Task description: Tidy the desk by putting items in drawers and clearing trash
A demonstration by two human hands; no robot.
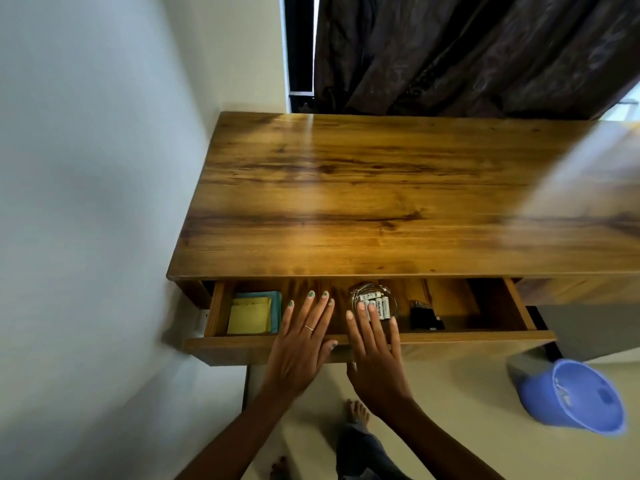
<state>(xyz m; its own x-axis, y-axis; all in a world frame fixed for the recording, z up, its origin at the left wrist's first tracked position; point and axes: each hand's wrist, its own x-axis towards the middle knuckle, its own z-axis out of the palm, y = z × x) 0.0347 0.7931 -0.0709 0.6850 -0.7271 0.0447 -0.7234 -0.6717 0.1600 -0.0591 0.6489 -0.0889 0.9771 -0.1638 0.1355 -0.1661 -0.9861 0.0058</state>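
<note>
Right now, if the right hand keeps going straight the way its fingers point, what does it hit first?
Probably the glass bowl of batteries in the open drawer: the right hand points into it, fingertips already over its near rim. Height above it is unclear.

I see a warm brown, dark-grained wooden desk (381, 188), yellow and teal notes (254, 313) in its drawer (450, 337), white batteries (375, 304), a blue bucket (575, 396), a dark brown patterned curtain (467, 53) and pale walls (86, 168).

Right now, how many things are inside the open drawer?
3 that I can see: a stack of sticky notes at the left end, a glass bowl of batteries in the middle behind the right hand, and a black object right of it. Hands may hide more.
</note>
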